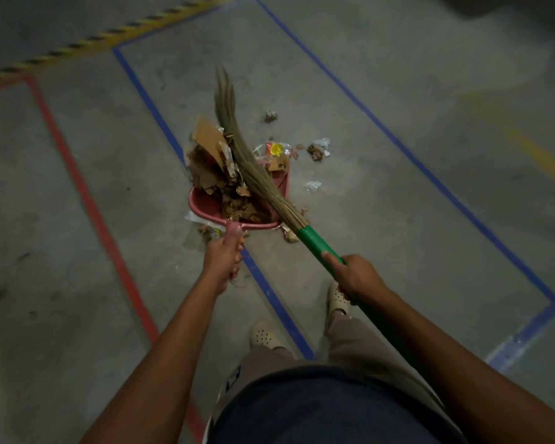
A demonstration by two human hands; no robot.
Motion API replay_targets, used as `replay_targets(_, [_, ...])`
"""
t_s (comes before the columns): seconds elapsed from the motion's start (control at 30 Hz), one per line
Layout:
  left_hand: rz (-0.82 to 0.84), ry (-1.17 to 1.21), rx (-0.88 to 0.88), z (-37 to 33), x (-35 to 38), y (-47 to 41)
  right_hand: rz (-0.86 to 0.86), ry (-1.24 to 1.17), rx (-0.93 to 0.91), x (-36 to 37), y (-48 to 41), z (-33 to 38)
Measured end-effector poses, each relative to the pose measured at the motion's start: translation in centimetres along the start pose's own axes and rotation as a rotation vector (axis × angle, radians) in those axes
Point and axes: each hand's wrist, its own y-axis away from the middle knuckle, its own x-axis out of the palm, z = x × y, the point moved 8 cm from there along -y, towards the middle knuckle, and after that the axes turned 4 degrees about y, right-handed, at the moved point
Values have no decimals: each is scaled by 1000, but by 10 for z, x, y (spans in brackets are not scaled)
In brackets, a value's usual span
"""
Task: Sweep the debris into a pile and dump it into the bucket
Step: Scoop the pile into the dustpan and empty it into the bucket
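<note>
Head view: the left grip (222,259) is curled round the handle of a pink dustpan (196,200), whose tray lies just ahead of it. The right grip (357,277) clasps the green handle of the broom (314,243), and the bristles lie across the pan and reach beyond it. The debris (210,165), torn cardboard and brown scraps, is heaped in the pan and overhangs its far left edge. Loose scraps (316,152) lie on the floor (398,219) to the right, apart from the pan.
</note>
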Motion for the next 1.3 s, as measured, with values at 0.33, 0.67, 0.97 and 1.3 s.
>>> replay_targets(0.33, [-19,56,111,-18,5,63,-17,-57,-61,-27,49,-13])
replay_targets(0.67, [-142,119,140,12,35,157,12,-3,-189,-58,85,-62])
replay_targets(0.97, [-330,219,97,75,15,248,157,111,-268,-36,124,-92])
replay_targets(1.3, [-552,361,64,161,-77,356,335,272,-385,58,192,-68])
